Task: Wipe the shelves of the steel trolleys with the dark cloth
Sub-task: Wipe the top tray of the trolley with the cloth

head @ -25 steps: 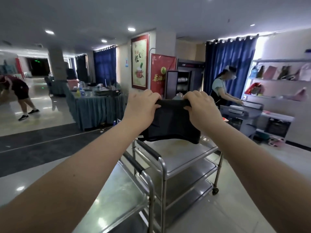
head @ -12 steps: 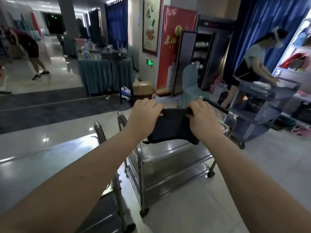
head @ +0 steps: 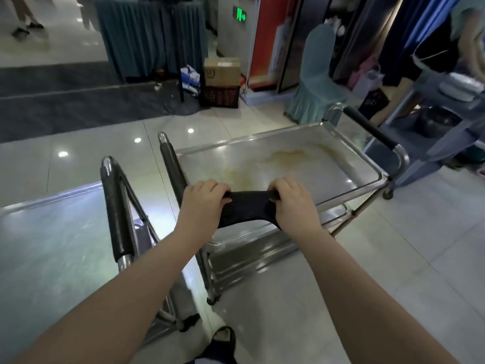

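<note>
Head view is looking down on your two hands as you are holding the dark cloth (head: 245, 210) stretched between them over the near edge of the top shelf (head: 328, 174) of the steel trolley (head: 208, 274) ahead of you. Your left hand (head: 203, 203) is gripping the cloth's left end with its fingers curled over the upper edge, and your right hand (head: 294, 206) is gripping the right end the same way, so neither hand is free. The cloth is hanging as a short sagging band between your fists, just above the shelf's near rim; whether it is touching the steel cannot be told from here. It is behaving as a soft, light, limp thing, drooping in the middle and bunching where you are squeezing it. So you are probably going to want a flat palm on top of it, pressing it to the metal, rather than a grip at its ends. A yellowish stain (head: 288, 155) is spreading across the middle of the shelf toward its far right corner, and that patch is likely to be asking for firmer pressure. The steel is looking smooth and glossy, so the cloth should be sliding easily. A lower shelf (head: 249, 258) is showing under the near edge. A second trolley (head: 52, 245) is standing just beside, at your left, its padded handle (head: 118, 206) nearest you.
</note>
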`<state>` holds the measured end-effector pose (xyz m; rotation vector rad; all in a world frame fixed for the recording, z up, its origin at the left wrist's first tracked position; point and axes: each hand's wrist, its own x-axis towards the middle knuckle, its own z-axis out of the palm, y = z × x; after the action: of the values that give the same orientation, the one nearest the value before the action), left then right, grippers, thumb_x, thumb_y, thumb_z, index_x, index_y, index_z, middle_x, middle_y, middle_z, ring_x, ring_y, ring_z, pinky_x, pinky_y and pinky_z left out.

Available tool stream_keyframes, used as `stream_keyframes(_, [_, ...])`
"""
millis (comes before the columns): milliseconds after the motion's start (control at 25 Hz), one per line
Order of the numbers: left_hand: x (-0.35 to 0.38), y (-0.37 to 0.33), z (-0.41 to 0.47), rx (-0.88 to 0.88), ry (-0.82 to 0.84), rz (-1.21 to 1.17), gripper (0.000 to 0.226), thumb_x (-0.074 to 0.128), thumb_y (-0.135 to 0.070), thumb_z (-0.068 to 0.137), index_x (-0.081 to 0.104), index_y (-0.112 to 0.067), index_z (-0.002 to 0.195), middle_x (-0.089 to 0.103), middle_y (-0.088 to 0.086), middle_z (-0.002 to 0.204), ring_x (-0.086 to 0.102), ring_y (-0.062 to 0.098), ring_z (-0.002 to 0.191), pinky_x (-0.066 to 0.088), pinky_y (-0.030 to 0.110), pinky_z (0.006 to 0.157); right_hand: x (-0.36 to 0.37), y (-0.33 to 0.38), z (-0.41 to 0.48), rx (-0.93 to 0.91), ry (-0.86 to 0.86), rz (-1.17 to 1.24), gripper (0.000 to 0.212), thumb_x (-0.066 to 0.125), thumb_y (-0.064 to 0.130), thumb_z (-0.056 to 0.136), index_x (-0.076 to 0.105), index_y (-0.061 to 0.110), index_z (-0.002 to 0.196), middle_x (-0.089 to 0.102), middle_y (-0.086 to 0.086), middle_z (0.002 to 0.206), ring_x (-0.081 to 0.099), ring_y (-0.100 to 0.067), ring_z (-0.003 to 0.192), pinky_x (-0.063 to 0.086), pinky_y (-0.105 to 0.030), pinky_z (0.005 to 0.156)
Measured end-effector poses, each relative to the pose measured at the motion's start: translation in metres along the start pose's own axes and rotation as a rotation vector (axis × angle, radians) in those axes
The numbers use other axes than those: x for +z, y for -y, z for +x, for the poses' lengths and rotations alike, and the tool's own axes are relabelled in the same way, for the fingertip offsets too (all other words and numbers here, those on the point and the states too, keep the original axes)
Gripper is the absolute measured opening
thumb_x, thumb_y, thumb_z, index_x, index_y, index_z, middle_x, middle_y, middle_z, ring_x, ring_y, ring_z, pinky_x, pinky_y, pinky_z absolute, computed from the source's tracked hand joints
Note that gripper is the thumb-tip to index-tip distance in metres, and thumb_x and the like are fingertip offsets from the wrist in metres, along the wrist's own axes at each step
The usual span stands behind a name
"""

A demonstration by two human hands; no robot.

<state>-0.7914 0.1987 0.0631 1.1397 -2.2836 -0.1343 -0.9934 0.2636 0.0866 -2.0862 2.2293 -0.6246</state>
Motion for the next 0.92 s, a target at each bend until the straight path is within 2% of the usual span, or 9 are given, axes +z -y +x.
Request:
stream_keyframes(240, [0.061, 0.015, 0.02, -0.227, 0.21, -0.03, 0.013, 0.063, -0.018, 0.092, 0.07, -0.019, 0.103, 0.066, 0.0, 0.095, 0.06, 0.026, 0.09, 0.036, 0.038, 0.079, 0.05, -0.058, 0.055, 0.062, 0.329, 0.112, 0.021, 0.055, 0.004, 0.089, 0.058, 0.023, 0.096, 0.053, 0.005, 0.097, 0.048, -0.017, 0.09, 0.039, -0.029, 0.073])
stream_keyframes(400, [0.091, 0.036, 0.05, -0.49, 0.371, -0.1, 0.018, 0.063, -0.028, 0.092, 0.071, -0.03, 0.108, 0.066, -0.006, 0.099, 0.062, 0.019, 0.093, 0.048, 0.034, 0.08, 0.082, -0.094, 0.117, 0.08, 0.667, 0.301, 0.026, 0.063, 0.015, 0.091, 0.052, 0.038, 0.083, 0.057, 0.009, 0.095, 0.055, -0.015, 0.087, 0.038, -0.023, 0.063])
stream_keyframes(480, [0.114, 0.049, 0.063, -0.618, 0.39, -0.019, 0.024, 0.062, -0.023, 0.092, 0.07, -0.03, 0.113, 0.065, -0.003, 0.106, 0.061, 0.022, 0.099, 0.049, 0.036, 0.084, 0.116, -0.102, 0.149, 0.02, 0.766, 0.274, 0.019, 0.059, 0.013, 0.094, 0.06, 0.03, 0.1, 0.06, 0.0, 0.107, 0.056, -0.024, 0.101, 0.043, -0.029, 0.073])
stream_keyframes(560, [0.146, 0.05, 0.07, -0.699, 0.323, 0.022, 0.034, 0.058, -0.012, 0.092, 0.068, -0.026, 0.121, 0.062, 0.004, 0.113, 0.056, 0.027, 0.107, 0.047, 0.041, 0.088, 0.149, -0.111, 0.169, -0.084, 0.858, 0.164, 0.037, 0.05, 0.004, 0.095, 0.058, 0.021, 0.127, 0.056, -0.007, 0.128, 0.048, -0.031, 0.119, 0.043, -0.034, 0.092])
stream_keyframes(640, [0.181, 0.039, 0.072, -0.725, 0.295, -0.013, 0.038, 0.056, -0.013, 0.091, 0.065, -0.024, 0.127, 0.059, 0.007, 0.121, 0.053, 0.029, 0.113, 0.043, 0.041, 0.095, 0.17, -0.129, 0.178, -0.164, 0.832, 0.139, 0.048, 0.045, 0.001, 0.093, 0.052, 0.02, 0.137, 0.052, -0.007, 0.138, 0.041, -0.033, 0.126, 0.037, -0.039, 0.105])
stream_keyframes(720, [0.222, 0.016, 0.068, -0.699, 0.433, 0.038, 0.049, 0.052, -0.035, 0.096, 0.046, -0.032, 0.144, 0.043, 0.006, 0.147, 0.037, 0.033, 0.135, 0.022, 0.05, 0.116, 0.186, -0.153, 0.18, -0.202, 0.741, 0.182, 0.048, 0.044, 0.004, 0.095, 0.05, 0.019, 0.14, 0.047, -0.007, 0.146, 0.035, -0.031, 0.133, 0.029, -0.038, 0.111])
stream_keyframes(800, [0.257, -0.003, 0.061, -0.748, 0.586, 0.135, 0.064, 0.031, -0.063, 0.095, 0.007, -0.047, 0.153, 0.005, -0.003, 0.164, -0.001, 0.033, 0.149, -0.017, 0.063, 0.11, 0.201, -0.175, 0.176, -0.181, 0.665, 0.13, 0.049, 0.042, 0.014, 0.099, 0.04, 0.021, 0.147, 0.033, -0.005, 0.156, 0.022, -0.03, 0.144, 0.019, -0.041, 0.116])
stream_keyframes(840, [0.269, -0.009, 0.057, -0.782, 0.597, 0.186, 0.066, 0.021, -0.071, 0.093, -0.005, -0.051, 0.151, -0.006, -0.005, 0.164, -0.011, 0.033, 0.149, -0.023, 0.066, 0.105, 0.209, -0.183, 0.174, -0.161, 0.651, 0.074, 0.051, 0.039, 0.021, 0.101, 0.032, 0.023, 0.151, 0.023, -0.002, 0.161, 0.011, -0.03, 0.148, 0.011, -0.044, 0.118])
stream_keyframes(920, [0.278, -0.011, 0.048, -0.808, 0.574, 0.275, 0.068, 0.011, -0.077, 0.089, -0.008, -0.054, 0.149, -0.008, -0.007, 0.164, -0.012, 0.035, 0.149, -0.018, 0.073, 0.104, 0.225, -0.195, 0.169, -0.18, 0.655, -0.053, 0.056, 0.029, 0.035, 0.104, 0.012, 0.028, 0.156, 0.002, 0.006, 0.164, -0.01, -0.027, 0.15, -0.007, -0.049, 0.118])
